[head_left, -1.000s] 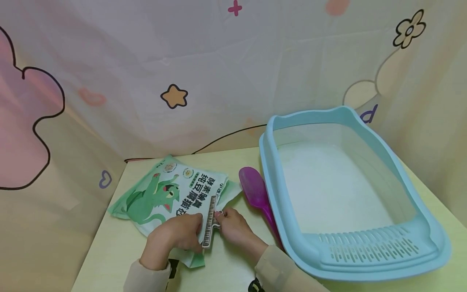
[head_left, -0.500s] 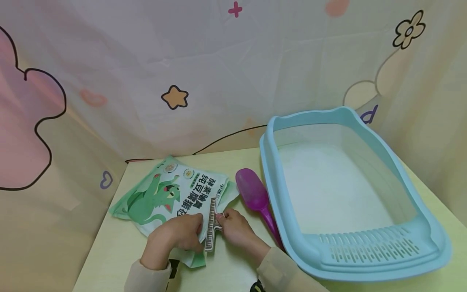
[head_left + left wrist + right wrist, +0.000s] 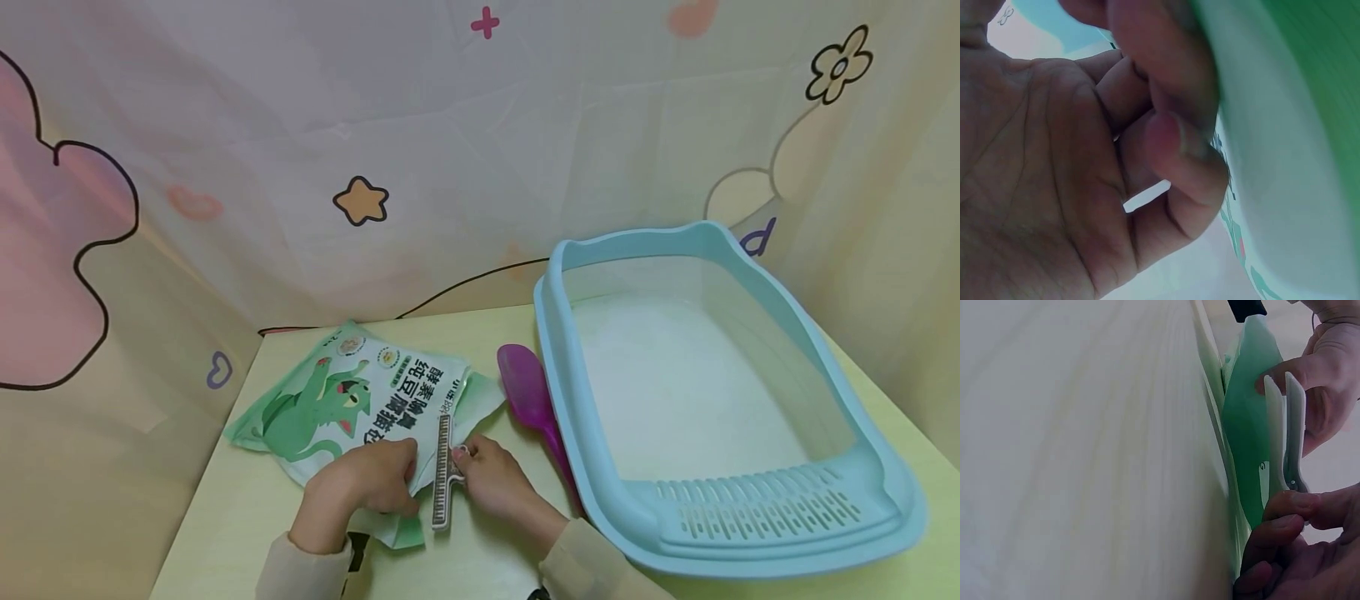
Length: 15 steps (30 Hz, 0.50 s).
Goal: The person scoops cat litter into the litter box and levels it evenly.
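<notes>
A white and green cat litter bag (image 3: 390,392) with a green cat print lies on the table. My left hand (image 3: 372,475) rests at its near right edge, thumb and curled fingers holding the bag's edge. The left wrist view shows curled fingers (image 3: 1179,162) against the bag (image 3: 1285,162). My right hand (image 3: 491,477) pinches the handles of a long bag clip (image 3: 442,471) with a keyboard pattern. In the right wrist view the clip (image 3: 1294,431) shows its two jaws parted, beside the bag's green flap (image 3: 1244,425) and near the left hand (image 3: 1325,375).
A purple litter scoop (image 3: 525,387) lies right of the bag, against a large light-blue litter box (image 3: 592,417) with a slotted front ledge. Behind the pale table (image 3: 225,517) hangs a printed curtain (image 3: 450,125).
The clip in my right hand has shifted right and toward me, off the bag's edge. The bag's green flap spreads farther right. The scoop shifts slightly; the left hand stays put.
</notes>
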Motion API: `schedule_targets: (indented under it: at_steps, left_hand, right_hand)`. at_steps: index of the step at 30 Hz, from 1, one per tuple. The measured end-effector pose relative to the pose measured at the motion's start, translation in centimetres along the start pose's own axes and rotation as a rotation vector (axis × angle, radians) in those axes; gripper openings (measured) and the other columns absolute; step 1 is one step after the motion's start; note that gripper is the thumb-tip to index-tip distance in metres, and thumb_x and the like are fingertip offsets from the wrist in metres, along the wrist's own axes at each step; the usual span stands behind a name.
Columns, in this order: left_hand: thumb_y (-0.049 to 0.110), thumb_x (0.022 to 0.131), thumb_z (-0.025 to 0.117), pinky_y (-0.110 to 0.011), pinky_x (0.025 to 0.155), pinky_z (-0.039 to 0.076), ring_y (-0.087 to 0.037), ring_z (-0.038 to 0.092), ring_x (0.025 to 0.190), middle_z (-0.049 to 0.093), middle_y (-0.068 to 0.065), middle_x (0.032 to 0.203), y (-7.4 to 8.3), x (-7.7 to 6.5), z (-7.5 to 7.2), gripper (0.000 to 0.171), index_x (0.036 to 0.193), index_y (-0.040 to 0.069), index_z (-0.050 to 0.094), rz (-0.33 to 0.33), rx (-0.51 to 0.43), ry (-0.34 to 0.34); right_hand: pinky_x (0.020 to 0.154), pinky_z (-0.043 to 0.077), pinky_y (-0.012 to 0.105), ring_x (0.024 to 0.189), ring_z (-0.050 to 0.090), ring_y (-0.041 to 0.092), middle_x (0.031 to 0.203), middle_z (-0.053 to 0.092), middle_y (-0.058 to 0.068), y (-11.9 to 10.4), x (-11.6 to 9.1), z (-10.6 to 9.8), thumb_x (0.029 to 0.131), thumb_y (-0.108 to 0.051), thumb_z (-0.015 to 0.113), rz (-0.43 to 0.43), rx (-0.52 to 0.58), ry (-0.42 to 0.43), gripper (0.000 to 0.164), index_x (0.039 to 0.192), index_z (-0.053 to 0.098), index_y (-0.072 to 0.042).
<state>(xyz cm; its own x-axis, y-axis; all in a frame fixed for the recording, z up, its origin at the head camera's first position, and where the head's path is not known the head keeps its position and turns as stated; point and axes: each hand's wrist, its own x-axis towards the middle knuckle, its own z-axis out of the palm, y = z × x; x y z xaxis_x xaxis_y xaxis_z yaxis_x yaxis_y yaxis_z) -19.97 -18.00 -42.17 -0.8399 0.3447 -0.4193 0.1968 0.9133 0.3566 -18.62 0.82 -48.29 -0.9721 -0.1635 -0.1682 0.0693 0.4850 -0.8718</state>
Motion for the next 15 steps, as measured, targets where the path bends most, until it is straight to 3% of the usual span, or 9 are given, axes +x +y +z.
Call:
schedule_targets:
  at_steps: [15]
  left_hand:
    - [0.021,0.079,0.083,-0.034,0.059,0.04,-0.019,0.054,0.068,0.058,-0.003,0.073,-0.1,0.0,0.0,0.028,0.082,0.013,0.056,-0.002,0.004,0.01]
  right_hand:
    - [0.071,0.041,0.036,0.079,0.054,0.02,0.082,0.059,0.003,0.5,-1.3,-0.7,0.105,-0.033,0.056,0.015,-0.041,-0.026,0.025,0.093,0.062,-0.012]
